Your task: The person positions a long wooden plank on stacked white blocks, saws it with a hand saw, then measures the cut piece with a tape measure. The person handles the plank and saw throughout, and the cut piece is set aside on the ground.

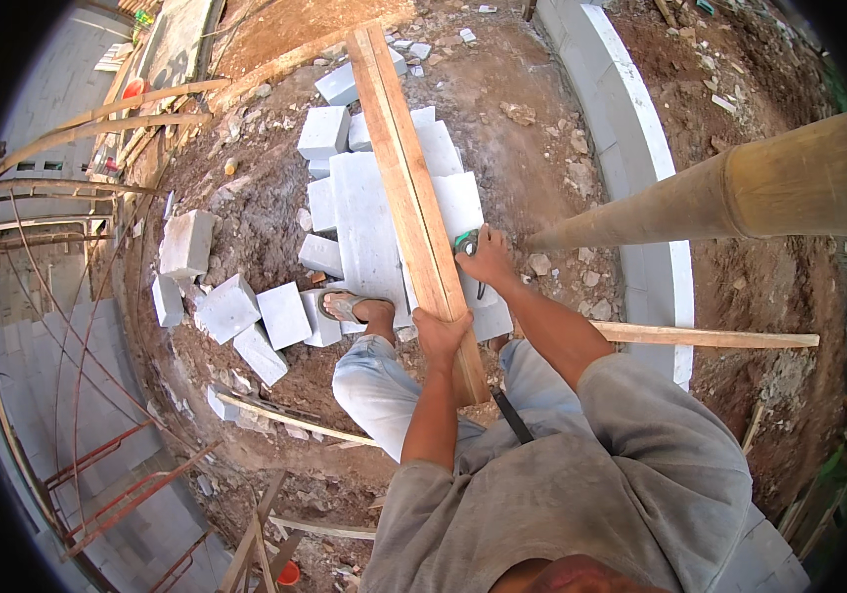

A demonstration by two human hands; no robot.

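Two long wooden planks lie side by side, running away from me over a pile of pale grey blocks. My left hand is wrapped round the planks near their close end, between my legs. To the right of the planks, my right hand is closed on a small green and black tape measure. A dark strap or cord hangs below that hand. Whether any tape is drawn out, I cannot tell. My sandalled left foot rests beside the blocks.
A thick bamboo pole slants in from the right, in front of a low pale block wall. A wooden batten sticks out to the right. Loose blocks are scattered on the left, near rusty metal scaffolding. Rubble covers the soil.
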